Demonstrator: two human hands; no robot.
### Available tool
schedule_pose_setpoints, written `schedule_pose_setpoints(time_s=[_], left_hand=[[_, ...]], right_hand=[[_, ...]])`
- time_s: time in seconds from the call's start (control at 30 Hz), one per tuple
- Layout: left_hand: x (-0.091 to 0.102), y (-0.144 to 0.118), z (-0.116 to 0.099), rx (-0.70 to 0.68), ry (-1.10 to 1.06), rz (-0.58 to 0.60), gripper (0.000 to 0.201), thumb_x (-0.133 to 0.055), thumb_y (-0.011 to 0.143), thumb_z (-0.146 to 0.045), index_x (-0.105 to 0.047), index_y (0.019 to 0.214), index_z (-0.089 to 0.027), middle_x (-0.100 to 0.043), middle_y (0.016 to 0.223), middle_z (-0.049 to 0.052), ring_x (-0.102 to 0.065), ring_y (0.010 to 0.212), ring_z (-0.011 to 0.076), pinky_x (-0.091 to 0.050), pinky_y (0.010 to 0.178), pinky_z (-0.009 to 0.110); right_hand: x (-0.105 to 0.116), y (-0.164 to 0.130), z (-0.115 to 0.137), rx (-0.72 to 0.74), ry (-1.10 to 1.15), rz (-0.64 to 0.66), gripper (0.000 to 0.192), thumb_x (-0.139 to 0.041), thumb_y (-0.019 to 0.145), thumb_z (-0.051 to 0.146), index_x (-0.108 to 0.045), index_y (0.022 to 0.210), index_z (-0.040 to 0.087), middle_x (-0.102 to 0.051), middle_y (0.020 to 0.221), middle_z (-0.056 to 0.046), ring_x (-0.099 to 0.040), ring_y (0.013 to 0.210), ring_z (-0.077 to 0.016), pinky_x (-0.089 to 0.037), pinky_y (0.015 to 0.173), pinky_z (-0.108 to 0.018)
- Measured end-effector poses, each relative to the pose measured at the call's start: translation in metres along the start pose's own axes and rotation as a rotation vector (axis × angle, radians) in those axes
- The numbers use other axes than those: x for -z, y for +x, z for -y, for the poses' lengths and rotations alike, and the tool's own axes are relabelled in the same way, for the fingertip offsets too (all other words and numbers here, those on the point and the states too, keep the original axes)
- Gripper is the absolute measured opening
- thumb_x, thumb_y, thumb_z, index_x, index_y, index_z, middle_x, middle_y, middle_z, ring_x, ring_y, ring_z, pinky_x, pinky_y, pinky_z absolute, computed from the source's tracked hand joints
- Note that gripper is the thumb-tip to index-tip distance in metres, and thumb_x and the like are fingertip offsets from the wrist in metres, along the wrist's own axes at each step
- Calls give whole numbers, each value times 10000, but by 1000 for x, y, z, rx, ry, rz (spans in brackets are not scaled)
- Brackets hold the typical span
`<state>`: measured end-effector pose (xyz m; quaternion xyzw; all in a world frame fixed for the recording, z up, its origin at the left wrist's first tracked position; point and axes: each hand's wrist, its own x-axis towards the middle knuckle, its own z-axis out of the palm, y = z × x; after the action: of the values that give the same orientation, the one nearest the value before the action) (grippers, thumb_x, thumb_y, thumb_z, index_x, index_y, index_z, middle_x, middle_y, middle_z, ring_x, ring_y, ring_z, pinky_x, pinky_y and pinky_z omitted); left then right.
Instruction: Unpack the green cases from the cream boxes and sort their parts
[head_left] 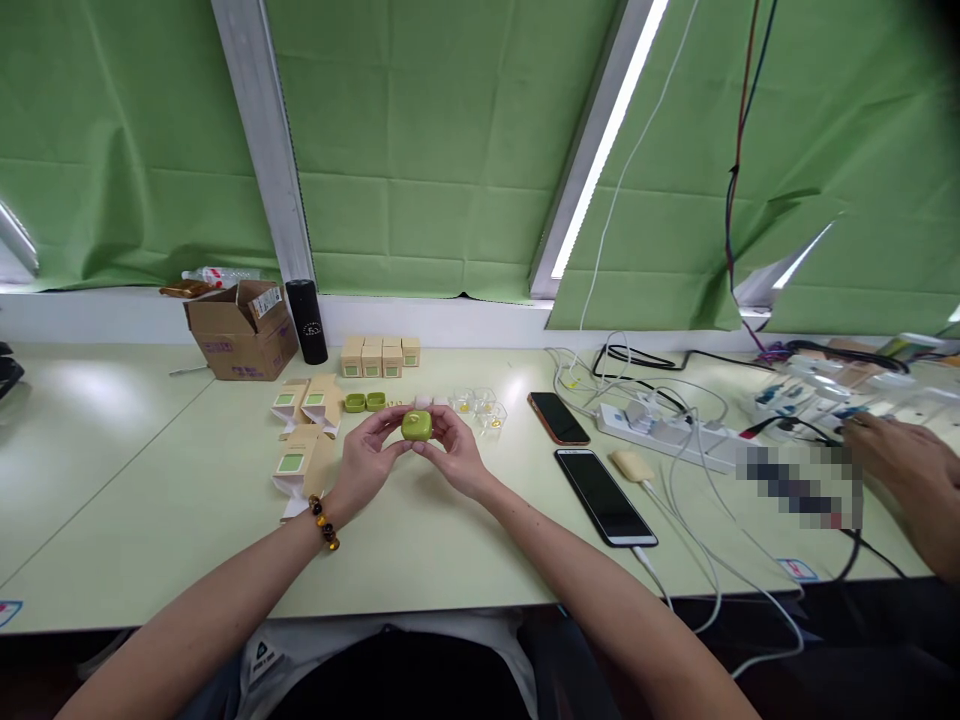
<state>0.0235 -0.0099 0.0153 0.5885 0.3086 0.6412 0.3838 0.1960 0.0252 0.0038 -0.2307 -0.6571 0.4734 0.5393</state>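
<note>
1. The green case [416, 425] sits between both hands, held just above the surface [150, 480].
2. Left hand [365, 462] pinches its left end, right hand [455, 455] its right end.
3. Its long axis runs left-right; both hands are equally near.

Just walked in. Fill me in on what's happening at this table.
A person seated at a pale green table holds a small green case between both hands, left hand and right hand, just above the tabletop. Small beige boxes stand in a row behind it, with flattened cartons to the left. Two phones lie to the right, near a power strip with cables. Another person's hand is at the right edge.
</note>
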Motion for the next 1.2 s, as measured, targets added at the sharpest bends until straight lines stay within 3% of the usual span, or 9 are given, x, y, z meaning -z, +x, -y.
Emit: schedule_pose_setpoints(time_s=[0.17,0.37,0.53,0.67,0.77,0.87,0.97,1.07,1.2], left_hand=[[3,0,0,-40,52,22,482,-825,852,-216,-663,1307,-213,-699,1363,129,-656,1307,287,-506,1181,520],[7,1,-5,-123,245,127,548,-727,894,-141,-616,1415,-269,-627,1484,113,-552,1428,287,-432,1217,503],[7,-1,-8,-138,312,217,682,-718,881,-127,-537,1514,-307,-571,1557,98,-503,1470,285,-413,1223,491],[5,-3,-10,-174,401,256,547,-708,884,-139,-662,1401,-310,-640,1477,82,-528,1440,288,-403,1236,509],[4,-1,-8,-111,383,237,422,-747,878,-189,-734,1290,-280,-691,1383,88,-586,1370,295,-456,1190,491],[3,2,-4,30,235,133,478,-829,831,-276,-719,1294,-235,-709,1355,101,-640,1288,295,-513,1125,463],[4,7,0,163,45,95,575,-871,805,-371,-692,1320,-189,-713,1363,123,-675,1238,288,-544,1088,448],[5,11,4,262,-54,84,627,-905,770,-419,-699,1306,-168,-731,1334,130,-690,1219,290,-553,1082,454],[4,11,9,316,-155,115,586,-911,769,-444,-729,1253,-169,-737,1308,134,-684,1230,297,-553,1079,452]], right_hand=[[5,0,-1,-22,67,19,510,-888,815,461,-637,1215,269,-728,1168,-66,-701,1077,-230,-557,974,-408],[14,3,1,-147,219,135,437,-825,833,584,-739,1043,210,-726,963,-63,-669,859,-208,-561,742,-342],[14,1,4,-264,296,249,437,-799,838,615,-733,938,194,-698,908,-55,-618,749,-174,-543,683,-326],[15,0,1,-338,298,253,491,-778,833,666,-722,917,186,-696,858,-52,-617,723,-173,-530,648,-309],[16,1,-2,-336,280,233,532,-712,872,712,-714,890,181,-698,815,-51,-629,705,-172,-504,619,-294],[18,2,0,-266,185,194,559,-624,929,725,-700,833,180,-683,764,-51,-630,693,-174,-467,590,-285],[17,1,5,-108,-23,56,446,-674,934,635,-701,869,195,-672,777,-36,-624,715,-170,-479,610,-290],[13,-1,11,50,-237,-99,292,-745,911,481,-687,1048,229,-690,954,-45,-651,806,-175,-525,655,-297],[6,-6,16,240,-432,-111,320,-720,905,306,-638,1212,268,-647,1221,-95,-648,820,-173,-543,608,-308]])
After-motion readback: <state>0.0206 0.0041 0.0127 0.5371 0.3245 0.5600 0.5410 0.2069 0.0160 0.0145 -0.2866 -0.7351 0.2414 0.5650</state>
